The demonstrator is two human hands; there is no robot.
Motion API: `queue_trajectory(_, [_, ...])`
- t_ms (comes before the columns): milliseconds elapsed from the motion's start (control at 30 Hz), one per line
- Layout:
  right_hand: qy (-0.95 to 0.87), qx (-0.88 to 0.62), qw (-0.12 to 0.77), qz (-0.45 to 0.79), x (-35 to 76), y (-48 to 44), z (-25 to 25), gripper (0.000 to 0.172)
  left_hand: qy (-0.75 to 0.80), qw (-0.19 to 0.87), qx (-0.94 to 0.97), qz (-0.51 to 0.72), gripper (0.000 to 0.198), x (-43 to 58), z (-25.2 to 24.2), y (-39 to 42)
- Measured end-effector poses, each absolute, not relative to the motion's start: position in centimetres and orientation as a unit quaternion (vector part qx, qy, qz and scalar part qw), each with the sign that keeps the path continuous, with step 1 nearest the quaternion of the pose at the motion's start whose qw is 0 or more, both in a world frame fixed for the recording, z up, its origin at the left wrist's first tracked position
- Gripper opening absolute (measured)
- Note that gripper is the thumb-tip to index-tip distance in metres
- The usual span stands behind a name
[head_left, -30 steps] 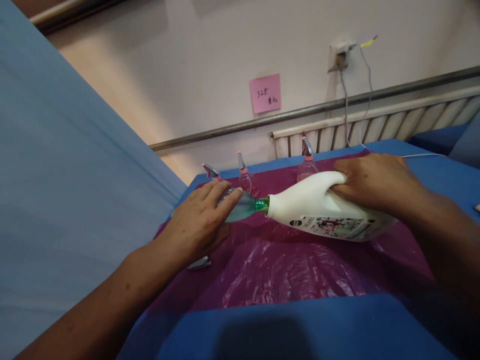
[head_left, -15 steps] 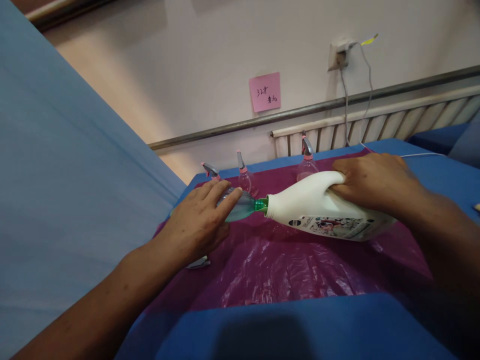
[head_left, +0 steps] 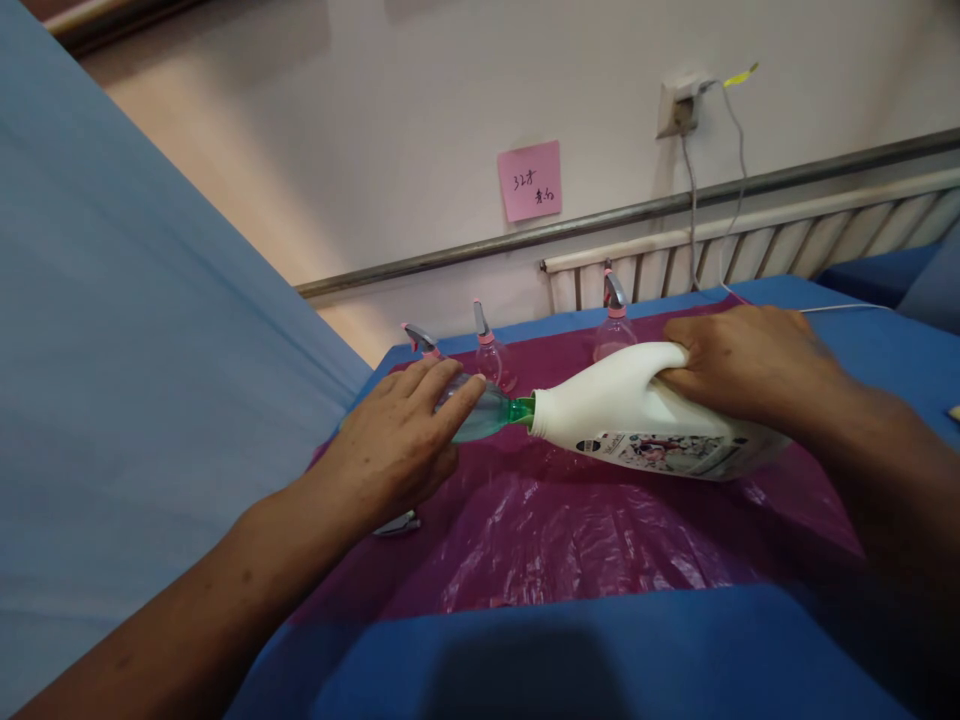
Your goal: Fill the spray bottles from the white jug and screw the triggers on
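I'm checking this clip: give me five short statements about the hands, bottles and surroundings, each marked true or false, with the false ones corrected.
1. The right hand grips the white plastic jug by its handle. True.
2. Only one hand is holding something. False: the left hand also holds a transparent green-tinted bottle.
3. That bottle's green neck is at the jug's mouth. True.
4. Just one spray head is in view. False: at least three spray heads, grey and pink, show beyond the hands.
5. A pink note is on the wall, above the metal rail. True.
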State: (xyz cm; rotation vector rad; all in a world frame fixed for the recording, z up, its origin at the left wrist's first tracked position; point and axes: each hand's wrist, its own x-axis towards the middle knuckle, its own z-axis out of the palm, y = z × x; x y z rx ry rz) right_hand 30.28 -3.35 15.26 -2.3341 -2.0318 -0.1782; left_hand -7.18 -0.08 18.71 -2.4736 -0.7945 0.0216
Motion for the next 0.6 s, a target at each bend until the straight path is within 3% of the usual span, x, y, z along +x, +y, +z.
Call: queue_trajectory(600, [-0.654,-0.754,0.026,-0.056,30.31,-3.43,15.17,0.039,-0.313,0.279,-0.907,0.045,0.068,-6.67,19.32,-0.05])
